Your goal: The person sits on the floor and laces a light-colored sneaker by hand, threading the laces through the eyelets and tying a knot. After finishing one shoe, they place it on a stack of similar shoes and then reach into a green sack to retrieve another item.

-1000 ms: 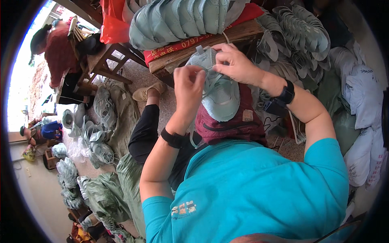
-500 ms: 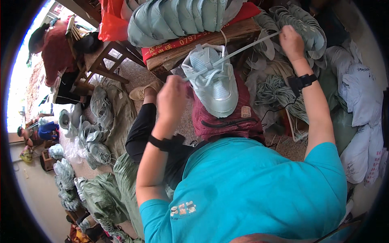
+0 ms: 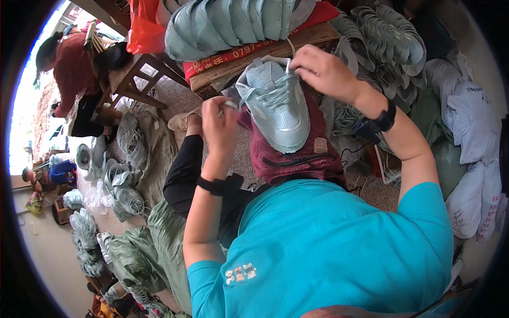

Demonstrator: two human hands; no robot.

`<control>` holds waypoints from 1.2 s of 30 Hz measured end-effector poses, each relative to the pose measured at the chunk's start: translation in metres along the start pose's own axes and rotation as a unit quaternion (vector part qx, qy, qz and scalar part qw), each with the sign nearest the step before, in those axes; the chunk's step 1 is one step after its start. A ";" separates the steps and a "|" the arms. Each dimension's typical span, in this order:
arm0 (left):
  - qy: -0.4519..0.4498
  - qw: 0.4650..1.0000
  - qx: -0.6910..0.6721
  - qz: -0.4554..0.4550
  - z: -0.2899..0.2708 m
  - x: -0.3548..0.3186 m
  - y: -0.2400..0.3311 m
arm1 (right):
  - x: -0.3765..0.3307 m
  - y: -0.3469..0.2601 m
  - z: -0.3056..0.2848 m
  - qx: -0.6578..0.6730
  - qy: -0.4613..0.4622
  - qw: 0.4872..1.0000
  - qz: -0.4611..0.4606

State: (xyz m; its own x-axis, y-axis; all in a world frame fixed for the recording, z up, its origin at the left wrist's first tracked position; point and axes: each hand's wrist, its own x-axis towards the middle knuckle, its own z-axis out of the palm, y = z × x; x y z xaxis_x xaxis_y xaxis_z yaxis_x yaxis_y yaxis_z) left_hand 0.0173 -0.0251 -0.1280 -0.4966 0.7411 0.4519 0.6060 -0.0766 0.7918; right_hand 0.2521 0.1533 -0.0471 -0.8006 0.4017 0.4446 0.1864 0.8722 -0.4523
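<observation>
Pale green shoe upper lay on a maroon cloth (over the lap), right hand pinching its lace at 1 o'clock, left hand closed on the lace end at 9 o'clock, hands apart.

stacked shoe uppers crowding bench, bare floor left

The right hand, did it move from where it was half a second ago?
Yes. The right hand came back in from the stacked soles at the upper right and now sits at the top of the pale green shoe, by the wooden bench.
</observation>
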 end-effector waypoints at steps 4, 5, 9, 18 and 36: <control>-0.054 0.997 -0.044 0.045 0.018 0.006 0.034 | 0.014 -0.017 0.013 -0.063 -0.051 0.996 -0.035; -0.065 0.996 -0.036 0.049 0.018 0.006 0.036 | 0.015 -0.016 0.014 -0.052 -0.079 0.995 -0.017; -0.112 0.991 0.009 0.075 0.012 0.013 0.045 | 0.028 -0.020 0.010 0.072 -0.139 0.987 0.047; -0.202 0.968 0.088 0.116 0.005 0.027 0.055 | 0.028 -0.019 0.009 0.159 -0.116 0.966 0.166; -0.131 0.932 0.131 0.312 0.015 0.030 0.034 | 0.017 -0.005 0.031 0.281 -0.088 0.933 0.207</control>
State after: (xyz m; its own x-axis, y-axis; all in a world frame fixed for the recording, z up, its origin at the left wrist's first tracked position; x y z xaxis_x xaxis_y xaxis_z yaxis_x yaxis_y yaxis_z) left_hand 0.0328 0.0043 -0.0936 0.1515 0.7465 0.6479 0.8742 -0.4071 0.2646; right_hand 0.2200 0.1476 -0.0609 -0.8162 0.5769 0.0303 0.2119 0.3478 -0.9133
